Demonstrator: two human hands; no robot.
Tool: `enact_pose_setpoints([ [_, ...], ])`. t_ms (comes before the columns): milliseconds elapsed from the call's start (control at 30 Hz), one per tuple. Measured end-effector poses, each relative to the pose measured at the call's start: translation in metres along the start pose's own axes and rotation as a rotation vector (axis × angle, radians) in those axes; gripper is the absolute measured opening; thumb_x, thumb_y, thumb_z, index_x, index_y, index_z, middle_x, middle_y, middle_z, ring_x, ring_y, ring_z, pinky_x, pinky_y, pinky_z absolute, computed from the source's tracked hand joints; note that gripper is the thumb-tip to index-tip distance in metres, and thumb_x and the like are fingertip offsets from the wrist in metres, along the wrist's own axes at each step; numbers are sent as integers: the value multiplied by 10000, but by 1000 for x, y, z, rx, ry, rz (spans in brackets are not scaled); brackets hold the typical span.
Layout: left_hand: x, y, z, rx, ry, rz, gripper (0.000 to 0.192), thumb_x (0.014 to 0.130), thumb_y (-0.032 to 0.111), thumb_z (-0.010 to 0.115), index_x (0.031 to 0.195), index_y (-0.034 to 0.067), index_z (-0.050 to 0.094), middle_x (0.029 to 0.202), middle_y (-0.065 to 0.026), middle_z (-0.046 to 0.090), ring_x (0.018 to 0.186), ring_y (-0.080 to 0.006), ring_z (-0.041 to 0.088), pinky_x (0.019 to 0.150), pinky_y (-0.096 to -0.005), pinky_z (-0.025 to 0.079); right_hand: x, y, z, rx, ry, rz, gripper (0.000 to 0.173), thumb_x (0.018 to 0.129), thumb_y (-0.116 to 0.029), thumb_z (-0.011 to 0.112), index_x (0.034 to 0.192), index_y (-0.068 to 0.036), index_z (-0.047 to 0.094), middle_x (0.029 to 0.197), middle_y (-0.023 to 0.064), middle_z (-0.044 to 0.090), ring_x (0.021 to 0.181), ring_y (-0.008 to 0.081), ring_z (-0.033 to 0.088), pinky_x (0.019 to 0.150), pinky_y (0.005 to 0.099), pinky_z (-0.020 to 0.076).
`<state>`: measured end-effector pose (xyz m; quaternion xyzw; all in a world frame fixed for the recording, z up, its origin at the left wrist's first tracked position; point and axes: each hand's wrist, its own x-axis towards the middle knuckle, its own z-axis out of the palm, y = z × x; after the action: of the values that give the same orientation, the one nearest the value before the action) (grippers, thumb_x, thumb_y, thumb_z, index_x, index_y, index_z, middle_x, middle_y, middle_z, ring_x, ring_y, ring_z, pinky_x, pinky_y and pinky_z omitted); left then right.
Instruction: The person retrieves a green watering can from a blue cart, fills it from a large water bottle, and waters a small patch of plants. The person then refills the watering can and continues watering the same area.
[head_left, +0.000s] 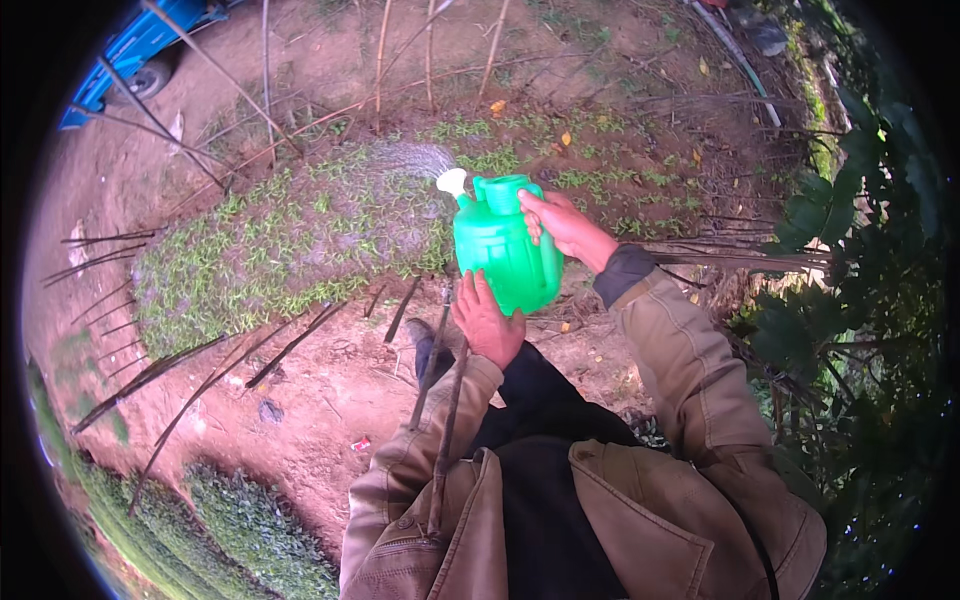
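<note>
A green plastic watering can (504, 251) with a white sprinkler head (451, 182) is tilted over a bed of small green seedlings (300, 232). Water sprays from the head towards the upper left and falls on the bed. My right hand (562, 223) grips the can's handle near its screw-neck opening. Against the lower left side of the can's body lies my left hand (487, 319), its fingers spread, supporting it. The palm side of this hand is hidden.
Thin wooden sticks (292, 345) stand slanted around the bed, some close before my left arm. A blue vehicle (124, 60) stands at the upper left. Leafy branches (832, 300) hang at the right, and dense green plants (240, 517) grow at the lower left.
</note>
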<state>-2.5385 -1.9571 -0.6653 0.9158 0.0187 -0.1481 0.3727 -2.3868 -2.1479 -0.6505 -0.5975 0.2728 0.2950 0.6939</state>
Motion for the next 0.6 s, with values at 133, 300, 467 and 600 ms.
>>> enact_pose_setpoints([
  [133, 12, 19, 5, 114, -175, -60, 1006, 782, 314, 845, 1581, -7, 325, 1659, -248, 316, 1555, -443, 273, 1231, -683, 208, 44, 3, -49, 391, 279, 120, 378, 1083, -391, 625, 860, -89, 583, 658, 9, 528, 501, 154, 502, 479, 368, 453],
  [300, 16, 14, 27, 114, -137, -1, 995, 787, 335, 828, 1594, 9, 346, 1655, -246, 338, 1533, -436, 320, 1240, -665, 204, 89, 12, -128, 505, 663, -47, 487, 1095, -430, 568, 804, -40, 547, 618, 85, 519, 469, 239, 512, 426, 452, 458],
  [467, 27, 24, 62, -105, -106, 100, 998, 787, 246, 816, 1606, -12, 309, 1630, -275, 372, 1505, -466, 355, 1232, -561, 304, 86, 2, -223, 594, 970, -125, 557, 1082, -515, 539, 790, -40, 547, 600, 91, 519, 465, 251, 529, 422, 434, 461],
  [600, 32, 21, 80, -242, -212, 92, 1047, 781, 204, 843, 1594, -101, 259, 1586, -354, 389, 1474, -502, 391, 1232, -513, 339, 60, -18, -242, 572, 1022, -183, 542, 1074, -517, 567, 838, -30, 553, 612, 85, 525, 468, 233, 532, 420, 419, 464],
])
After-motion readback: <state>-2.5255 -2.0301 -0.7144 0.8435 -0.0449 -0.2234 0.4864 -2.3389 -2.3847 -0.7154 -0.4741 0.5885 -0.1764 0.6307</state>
